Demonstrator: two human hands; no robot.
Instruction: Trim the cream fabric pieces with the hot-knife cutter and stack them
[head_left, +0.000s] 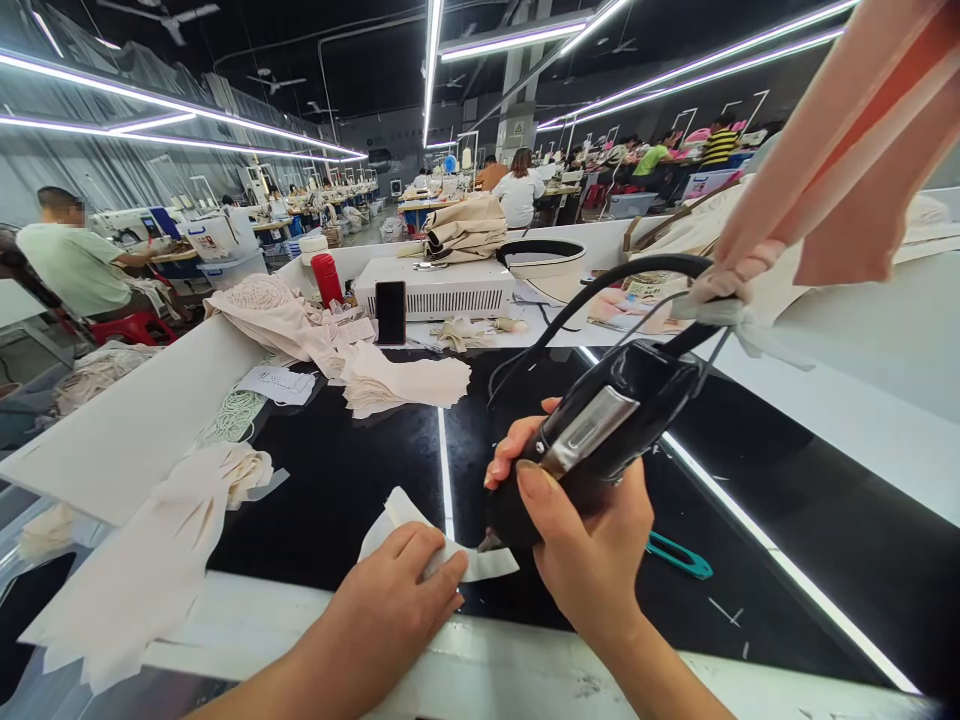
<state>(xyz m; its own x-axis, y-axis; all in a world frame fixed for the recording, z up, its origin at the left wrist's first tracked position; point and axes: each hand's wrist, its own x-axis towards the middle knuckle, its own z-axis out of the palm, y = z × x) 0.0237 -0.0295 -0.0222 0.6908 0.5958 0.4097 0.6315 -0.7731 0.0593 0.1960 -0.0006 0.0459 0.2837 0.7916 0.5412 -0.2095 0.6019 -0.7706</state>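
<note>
My right hand (592, 540) is wrapped round a black corded power tool (600, 430) with a silver plate on its side and a pointed metal tip. The tip meets the right end of a curved off-white fabric piece (491, 565) on the black glossy tabletop (315, 520); whether it touches the cloth I cannot tell. My left hand (405, 600) is closed over the middle of that piece, fingers together, pressing it down. A knotted peach fabric strip (810, 170) runs up from the back of the tool. Near my right wrist lies a teal-handled cutter (679, 555).
A stack of cream fabric pieces (405, 380) lies behind my left hand, with more cloth pieces (150, 550) at the left edge. Further back stand a phone (391, 312), a red bottle (326, 280) and a white vented box (435, 290). A co-worker (75, 250) sits at far left.
</note>
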